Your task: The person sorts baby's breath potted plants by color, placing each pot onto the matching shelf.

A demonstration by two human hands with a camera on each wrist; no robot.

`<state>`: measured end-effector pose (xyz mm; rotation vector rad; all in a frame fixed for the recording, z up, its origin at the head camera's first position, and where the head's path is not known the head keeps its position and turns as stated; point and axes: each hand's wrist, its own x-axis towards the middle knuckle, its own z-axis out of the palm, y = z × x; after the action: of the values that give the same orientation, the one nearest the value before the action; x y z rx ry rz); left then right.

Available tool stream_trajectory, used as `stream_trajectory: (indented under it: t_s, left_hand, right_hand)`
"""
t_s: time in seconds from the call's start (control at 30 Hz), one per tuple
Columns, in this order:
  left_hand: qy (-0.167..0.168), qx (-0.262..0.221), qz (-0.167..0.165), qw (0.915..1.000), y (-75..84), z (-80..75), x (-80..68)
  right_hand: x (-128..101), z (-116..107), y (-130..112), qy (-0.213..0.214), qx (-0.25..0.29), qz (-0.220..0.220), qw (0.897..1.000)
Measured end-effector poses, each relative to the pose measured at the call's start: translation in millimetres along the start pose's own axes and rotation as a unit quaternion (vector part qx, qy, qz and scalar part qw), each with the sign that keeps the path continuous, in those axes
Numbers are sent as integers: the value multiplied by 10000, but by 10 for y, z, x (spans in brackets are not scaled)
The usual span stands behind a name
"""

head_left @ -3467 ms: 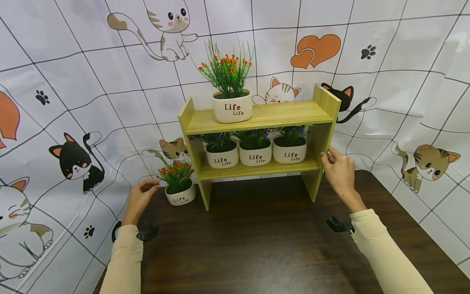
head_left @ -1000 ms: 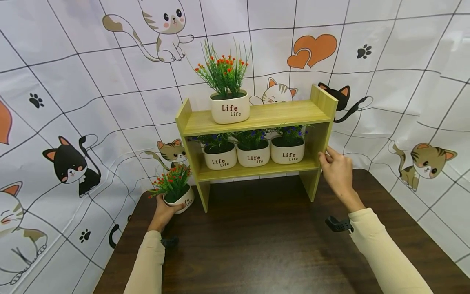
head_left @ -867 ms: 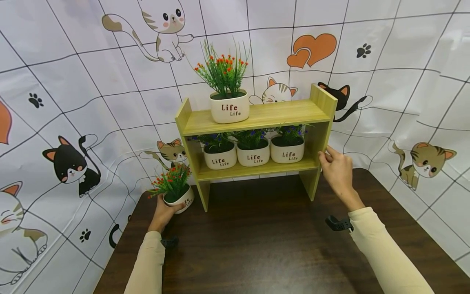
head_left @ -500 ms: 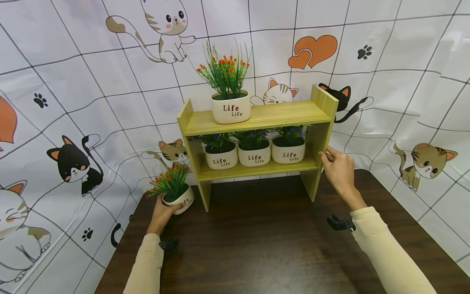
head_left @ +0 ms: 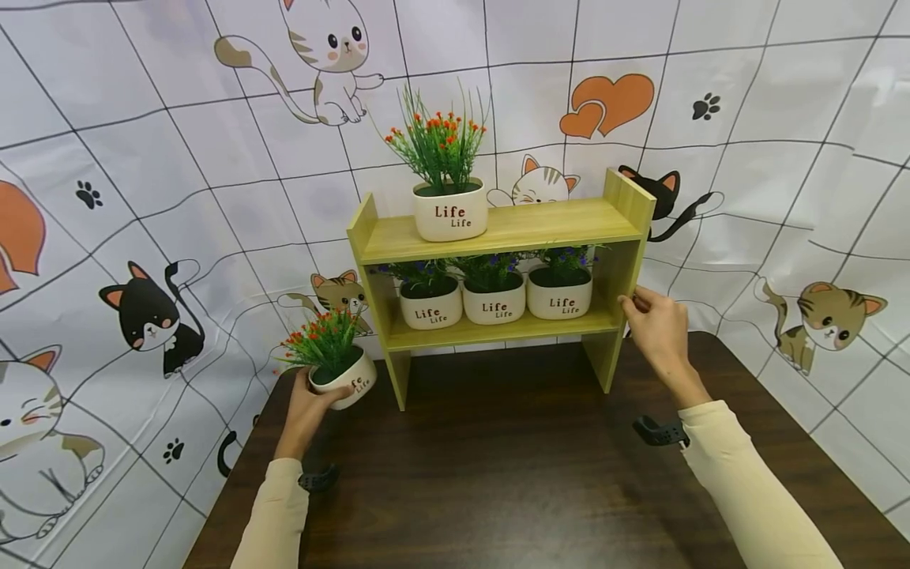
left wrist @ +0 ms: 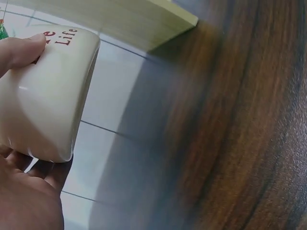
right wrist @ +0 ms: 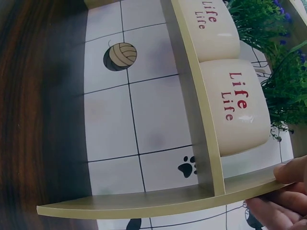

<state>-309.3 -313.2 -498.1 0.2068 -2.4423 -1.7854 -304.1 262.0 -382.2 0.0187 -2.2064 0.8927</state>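
On the left in the head view, my left hand (head_left: 304, 411) grips a white oval flowerpot (head_left: 355, 373) of orange-red flowers, thumb across the front lettering. That pot tilts to the left, and the left wrist view shows its underside edge raised off the dark table. My right hand (head_left: 657, 332) pinches the right side panel of a light wooden two-tier shelf (head_left: 554, 217); in the right wrist view the thumb (right wrist: 292, 171) lies on the panel's inner side, with fingers outside. One orange-flowered pot (head_left: 451, 213) stands upright on the top board.
Three purple-flowered pots, among them a middle pot (head_left: 494, 302), line the lower board. The shelf stands at the back of a dark wooden table (head_left: 498, 474), close to a white wall sheet (head_left: 235, 158) printed with cartoon cats. Black bands (head_left: 657, 431) circle both wrists.
From open beside the pot, my left hand has closed round it, and the pot now leans left and sits slightly higher. The right hand keeps its pinch on the shelf panel.
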Motion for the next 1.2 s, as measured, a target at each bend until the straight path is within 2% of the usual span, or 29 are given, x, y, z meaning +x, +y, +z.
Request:
stream_trajectory:
  t_s: [0.27, 0.43, 0.57, 0.8, 0.97, 1.2]
  left_hand:
    - [60, 37, 219, 9997, 223, -76, -112]
    - [281, -5, 469, 9985, 426, -128, -261]
    - [417, -155, 800, 9958, 580, -163, -393]
    - [292, -407, 1397, 9889, 779, -216, -557]
    - [238, -445, 1573, 9863, 899, -232, -663]
    - [210, -498, 1793, 9823, 1088, -208, -802]
  right_hand:
    - [24, -15, -11, -93, 554, 133, 9983]
    - [28, -31, -30, -103, 620, 165, 9979]
    - [51, -45, -48, 2, 550, 176, 9983]
    - [89, -71, -70, 162, 412, 94, 9990]
    - [89, -84, -87, 243, 313, 48, 9992]
    - [87, -77, -102, 178, 467, 72, 9987]
